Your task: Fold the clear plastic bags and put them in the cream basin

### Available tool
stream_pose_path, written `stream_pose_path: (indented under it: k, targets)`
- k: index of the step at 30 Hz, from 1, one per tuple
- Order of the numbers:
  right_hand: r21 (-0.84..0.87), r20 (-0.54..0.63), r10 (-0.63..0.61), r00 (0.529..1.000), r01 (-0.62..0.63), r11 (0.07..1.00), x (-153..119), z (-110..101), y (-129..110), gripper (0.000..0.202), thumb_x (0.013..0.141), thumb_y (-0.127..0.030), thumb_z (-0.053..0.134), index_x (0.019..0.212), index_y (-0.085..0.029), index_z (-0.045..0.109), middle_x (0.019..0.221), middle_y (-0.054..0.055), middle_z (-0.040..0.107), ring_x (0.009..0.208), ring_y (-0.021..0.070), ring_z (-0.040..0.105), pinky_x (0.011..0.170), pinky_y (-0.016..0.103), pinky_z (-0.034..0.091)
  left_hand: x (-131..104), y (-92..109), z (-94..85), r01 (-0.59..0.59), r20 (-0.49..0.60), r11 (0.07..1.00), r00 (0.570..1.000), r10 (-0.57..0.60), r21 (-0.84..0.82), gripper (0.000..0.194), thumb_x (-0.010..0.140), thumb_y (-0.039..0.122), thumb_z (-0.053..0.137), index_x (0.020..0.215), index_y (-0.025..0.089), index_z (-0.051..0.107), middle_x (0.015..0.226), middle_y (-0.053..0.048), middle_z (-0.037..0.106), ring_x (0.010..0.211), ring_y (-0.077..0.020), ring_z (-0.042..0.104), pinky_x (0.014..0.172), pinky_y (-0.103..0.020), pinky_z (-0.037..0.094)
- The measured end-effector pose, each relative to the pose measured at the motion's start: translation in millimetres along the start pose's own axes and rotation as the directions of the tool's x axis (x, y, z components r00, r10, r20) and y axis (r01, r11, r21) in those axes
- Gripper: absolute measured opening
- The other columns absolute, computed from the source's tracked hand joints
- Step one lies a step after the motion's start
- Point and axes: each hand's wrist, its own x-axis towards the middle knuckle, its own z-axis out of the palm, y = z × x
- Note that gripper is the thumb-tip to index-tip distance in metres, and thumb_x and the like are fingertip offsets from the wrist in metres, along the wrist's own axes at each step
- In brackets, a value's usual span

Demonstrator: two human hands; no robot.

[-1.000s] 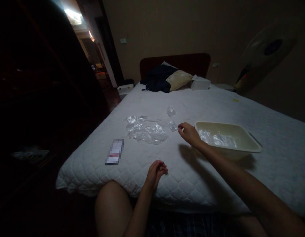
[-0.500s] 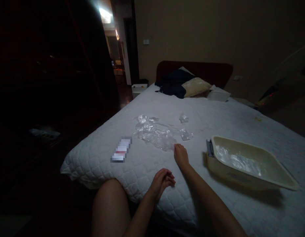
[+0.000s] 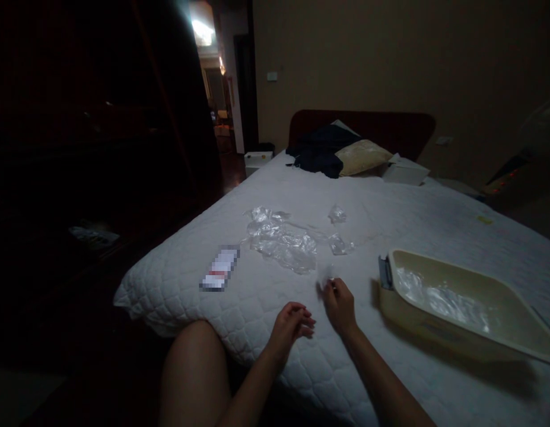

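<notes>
My right hand [image 3: 339, 303] is raised a little over the quilted bed, its fingers pinching a small clear plastic bag [image 3: 326, 275] that is blurred by motion. To its left, my left hand [image 3: 292, 329] hovers near the bed's front edge, fingers loosely bent and apart, holding nothing. Beyond both hands lies a spread of crumpled clear plastic bags [image 3: 283, 246]. Two smaller pieces of clear plastic, a far one [image 3: 337, 214] and a nearer one [image 3: 340, 244], lie just right of it. More clear plastic [image 3: 457, 305] rests inside a cream plastic tub [image 3: 417, 314] on the right.
A flat, pixelated phone-like object [image 3: 220, 268] lies left of the plastic. Dark clothing [image 3: 319, 151], a beige pillow [image 3: 363, 158] and a white box [image 3: 406, 173] sit by the headboard [image 3: 368, 121]. My bent knee [image 3: 197, 350] is at the bed's front edge.
My right hand has drawn back from the plastic spread toward me and slightly right, with a small plastic bag in its fingers. My left hand has barely moved. The view has shifted slightly left.
</notes>
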Motion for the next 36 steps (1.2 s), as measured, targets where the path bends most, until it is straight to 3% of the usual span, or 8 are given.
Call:
stream_pose_path:
  k: [4, 9, 13, 18, 23, 28, 31, 36]
  targets:
    - [0.273, 0.199, 0.180, 0.963, -0.231, 0.934, -12.2, -9.0, -6.5, 0.019, 0.070, -0.036, 0.059, 0.067, -0.018, 0.056, 0.064, 0.001, 0.058, 0.063, 0.0161, 0.052, 0.059, 0.027, 0.040, 15.5, 3.6, 10.6, -0.138, -0.091, 0.962, 0.982, 0.163, 0.234, 0.031, 0.059, 0.030, 0.072, 0.084, 0.017, 0.058, 0.086, -0.006, 0.059, 0.080, -0.0167, 0.056, 0.059, -0.022, 0.046]
    - [0.432, 0.428, 0.217, 0.877, -0.410, 0.804, -10.0, -10.4, -6.2, 0.022, 0.063, -0.037, 0.067, 0.067, -0.016, 0.061, 0.065, 0.002, 0.062, 0.065, 0.0176, 0.055, 0.062, 0.029, 0.042, 43.1, 5.4, 13.0, -0.123, -0.017, 0.958, 0.991, 0.132, 0.259, 0.035, 0.056, 0.032, 0.073, 0.084, 0.015, 0.059, 0.072, -0.003, 0.059, 0.060, -0.0118, 0.055, 0.049, -0.021, 0.043]
    - [0.535, 0.408, 0.260, 0.875, -0.459, 0.709, -8.6, -12.0, -2.5, 0.022, 0.062, -0.037, 0.069, 0.065, -0.017, 0.060, 0.061, -0.001, 0.058, 0.060, 0.0138, 0.051, 0.058, 0.025, 0.040, 45.6, 7.0, 3.0, -0.102, -0.022, 0.980, 0.994, 0.108, 0.173, 0.030, 0.062, 0.037, 0.068, 0.074, 0.014, 0.054, 0.059, 0.001, 0.055, 0.045, -0.0095, 0.051, 0.044, -0.022, 0.042]
    - [0.705, 0.401, 0.404, 0.822, -0.559, 0.437, -7.0, -22.0, 1.8, 0.016, 0.064, -0.034, 0.068, 0.072, -0.020, 0.062, 0.070, -0.001, 0.061, 0.066, 0.0128, 0.054, 0.062, 0.024, 0.042, 38.5, 7.8, -3.5, -0.083, -0.045, 0.996, 0.995, 0.084, 0.016, 0.025, 0.066, 0.033, 0.066, 0.076, 0.014, 0.053, 0.068, -0.001, 0.061, 0.056, -0.0092, 0.056, 0.057, -0.023, 0.045]
    - [0.789, 0.460, 0.394, 0.796, -0.570, 0.229, -8.0, -29.2, 5.8, 0.019, 0.061, -0.027, 0.069, 0.079, -0.023, 0.062, 0.080, -0.001, 0.065, 0.073, 0.0143, 0.057, 0.068, 0.027, 0.045, 35.9, 8.9, -1.3, -0.103, -0.057, 0.994, 0.993, 0.102, -0.029, 0.022, 0.055, 0.016, 0.072, 0.072, 0.014, 0.058, 0.079, -0.001, 0.062, 0.072, -0.0111, 0.058, 0.071, -0.024, 0.045]
    - [0.762, 0.472, 0.379, 0.796, -0.584, 0.279, -11.2, -26.7, 7.7, 0.033, 0.057, -0.028, 0.073, 0.086, -0.024, 0.060, 0.072, -0.002, 0.063, 0.065, 0.0135, 0.057, 0.060, 0.025, 0.045, 26.1, 17.2, -1.6, -0.071, 0.008, 0.997, 0.997, 0.071, -0.019, 0.026, 0.060, 0.026, 0.069, 0.084, 0.018, 0.061, 0.097, -0.005, 0.061, 0.079, -0.0151, 0.059, 0.069, -0.025, 0.044]
    - [0.753, 0.443, 0.394, 0.806, -0.573, 0.324, -11.0, -24.6, 5.9, 0.036, 0.058, -0.036, 0.073, 0.088, -0.025, 0.057, 0.075, -0.003, 0.062, 0.065, 0.0133, 0.056, 0.061, 0.025, 0.045, 23.6, 16.8, -2.1, -0.024, 0.005, 0.995, 1.000, 0.024, 0.095, 0.038, 0.062, 0.031, 0.069, 0.097, 0.022, 0.060, 0.088, -0.003, 0.063, 0.073, -0.0142, 0.060, 0.062, -0.022, 0.042]
    - [0.733, 0.440, 0.375, 0.816, -0.568, 0.376, -10.2, -21.6, 6.2, 0.042, 0.060, -0.038, 0.071, 0.098, -0.026, 0.055, 0.081, -0.002, 0.061, 0.067, 0.0131, 0.056, 0.063, 0.026, 0.044, 29.7, 8.6, -1.8, -0.092, 0.010, 0.975, 0.996, 0.092, 0.201, 0.033, 0.056, 0.031, 0.074, 0.084, 0.015, 0.066, 0.082, -0.006, 0.065, 0.073, -0.0141, 0.058, 0.066, -0.023, 0.042]
